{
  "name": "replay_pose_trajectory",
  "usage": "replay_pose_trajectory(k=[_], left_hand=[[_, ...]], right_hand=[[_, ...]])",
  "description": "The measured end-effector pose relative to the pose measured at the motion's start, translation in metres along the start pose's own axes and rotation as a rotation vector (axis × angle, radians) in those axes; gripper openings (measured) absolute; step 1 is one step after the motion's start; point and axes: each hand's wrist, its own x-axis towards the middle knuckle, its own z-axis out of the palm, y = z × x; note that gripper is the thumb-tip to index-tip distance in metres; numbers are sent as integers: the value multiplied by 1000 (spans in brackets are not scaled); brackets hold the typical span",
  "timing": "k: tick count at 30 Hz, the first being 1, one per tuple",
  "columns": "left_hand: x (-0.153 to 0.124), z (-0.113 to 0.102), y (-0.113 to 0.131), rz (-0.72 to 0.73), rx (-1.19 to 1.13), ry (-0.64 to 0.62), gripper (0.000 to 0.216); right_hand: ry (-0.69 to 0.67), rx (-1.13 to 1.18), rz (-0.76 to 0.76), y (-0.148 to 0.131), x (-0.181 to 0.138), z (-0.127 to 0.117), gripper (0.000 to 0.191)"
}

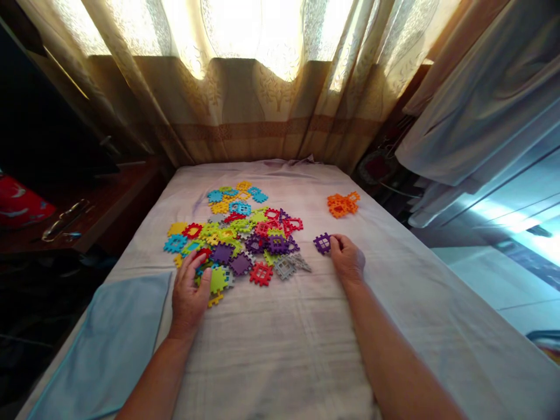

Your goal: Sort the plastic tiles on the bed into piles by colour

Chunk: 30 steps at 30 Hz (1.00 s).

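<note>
Between the fingertips of my right hand [349, 258] is a purple square interlocking tile [322, 243] with notched edges and a windowed middle. It is at or just above the sheet, to the right of a mixed heap of tiles [238, 228]. My left hand [191, 296] rests at the heap's near left edge with fingers spread, touching the pieces there. Close to it lie a lime green tile [218, 281] and a solid purple tile [222, 252]. A red tile [261, 273] and a grey windowed tile [284, 268] lie along the near side.
A small orange pile [342, 205] sits apart at the right. Blue and yellow tiles [236, 195] lie behind the heap. A light blue cloth [125, 332] covers the left front of the sheeted surface [280, 356]. Curtains [258, 105] hang at the back, clothes [476, 111] at the right.
</note>
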Motion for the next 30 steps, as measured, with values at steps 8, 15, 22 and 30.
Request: replay_pose_trajectory(k=[8,15,22,30], left_hand=[[0,4,-5,-53,-41,28,38],[2,6,-5,-98,-42,34,39],[2,6,-5,-107,-37,26,38],[2,4,-2,-117,-40,-13,37]], right_hand=[[71,-65,-136,4,3,3,36],[-164,-82,-490,-60,-20,14,33],[-340,-267,-478,-101,-43,21,52],[-419,-247,-455,-104,-41,19,43]])
